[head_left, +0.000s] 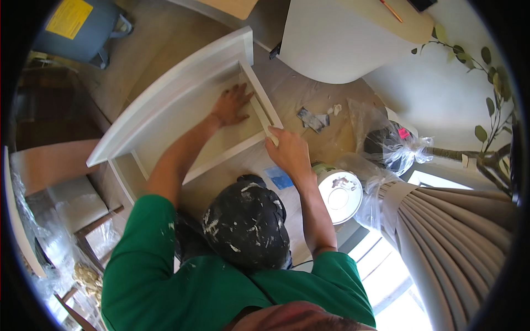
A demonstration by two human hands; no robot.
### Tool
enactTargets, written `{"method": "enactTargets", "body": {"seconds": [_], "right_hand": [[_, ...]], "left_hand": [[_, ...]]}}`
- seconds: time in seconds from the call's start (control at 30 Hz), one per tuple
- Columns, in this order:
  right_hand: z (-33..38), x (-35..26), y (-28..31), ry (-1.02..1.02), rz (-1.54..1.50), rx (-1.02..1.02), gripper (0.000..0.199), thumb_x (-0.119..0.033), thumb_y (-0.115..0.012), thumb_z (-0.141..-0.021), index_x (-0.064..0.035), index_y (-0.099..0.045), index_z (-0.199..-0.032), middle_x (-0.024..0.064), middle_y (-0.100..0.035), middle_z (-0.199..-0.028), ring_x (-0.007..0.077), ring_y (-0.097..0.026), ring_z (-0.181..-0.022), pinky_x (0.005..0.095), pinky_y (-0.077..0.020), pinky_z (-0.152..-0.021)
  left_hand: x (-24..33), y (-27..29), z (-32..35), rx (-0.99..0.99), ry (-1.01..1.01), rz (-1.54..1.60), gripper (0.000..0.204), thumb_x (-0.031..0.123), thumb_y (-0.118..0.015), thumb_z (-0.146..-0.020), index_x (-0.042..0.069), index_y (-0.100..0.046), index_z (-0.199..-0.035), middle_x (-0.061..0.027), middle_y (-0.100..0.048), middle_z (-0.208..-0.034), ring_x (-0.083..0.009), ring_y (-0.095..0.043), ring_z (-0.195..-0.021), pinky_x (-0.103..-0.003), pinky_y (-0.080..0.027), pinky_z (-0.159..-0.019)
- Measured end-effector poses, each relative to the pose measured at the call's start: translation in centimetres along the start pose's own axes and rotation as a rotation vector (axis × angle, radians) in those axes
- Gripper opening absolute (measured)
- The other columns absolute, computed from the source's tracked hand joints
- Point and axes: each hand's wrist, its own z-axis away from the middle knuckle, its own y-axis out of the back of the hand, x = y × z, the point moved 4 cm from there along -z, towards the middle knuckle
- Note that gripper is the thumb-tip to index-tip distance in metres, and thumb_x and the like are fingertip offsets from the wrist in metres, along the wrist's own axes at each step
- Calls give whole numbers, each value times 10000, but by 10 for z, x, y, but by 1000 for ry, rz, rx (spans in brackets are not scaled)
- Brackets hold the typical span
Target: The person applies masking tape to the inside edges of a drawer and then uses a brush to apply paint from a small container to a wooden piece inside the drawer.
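A white cabinet frame [165,94] lies on the wooden floor, its recessed panel facing up. My left hand [232,105] rests flat on that panel with the fingers spread, beside the inner right rail [259,102]. My right hand [288,153] is at the frame's near right corner, closed over a small pale block [271,135] that presses against the rail's end. What the block is I cannot tell. A dark cap spattered with white [247,225] and green sleeves [143,259] fill the lower middle.
A white bucket with a smeared lid [340,190] stands right of my right arm, by a blue scrap [280,177]. Clear plastic bags [389,144], a pleated curtain [458,231], a white rounded tabletop [342,38], a grey-blue bin [83,25] and paper scraps [313,119] surround the frame.
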Motion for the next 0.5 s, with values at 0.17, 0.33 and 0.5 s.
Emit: {"method": "enactTargets", "body": {"seconds": [0.17, 0.33, 0.5], "right_hand": [[3, 0, -15, -10, 7, -6, 405, -299, -648, -934, -44, -729, -1239, 268, -742, -964, 457, -721, -920, 535, -577, -848], [10, -7, -12, 16, 1, 37, 406, -341, -643, -970, -48, -731, -1236, 279, -735, -968, 463, -716, -927, 534, -572, -843], [11, -17, -9, 32, -138, 167, 359, -352, -630, -1003, -37, -746, -1129, 281, -730, -949, 470, -709, -911, 545, -561, -826]], "left_hand": [[34, -43, 9, 130, 190, 373, 697, 287, -707, -907, 94, -486, -1539, -201, -532, -1522, -362, -537, -1366, -476, -490, -1064], [58, -24, 30, 57, 762, 1744, 401, 220, -645, -983, 41, -592, -1338, -89, -673, -1176, -223, -670, -1023, -356, -551, -877], [79, 11, 54, 345, 768, 2173, 273, 180, -639, -1003, 57, -586, -1240, -68, -660, -1094, -204, -667, -990, -361, -555, -878]]}}
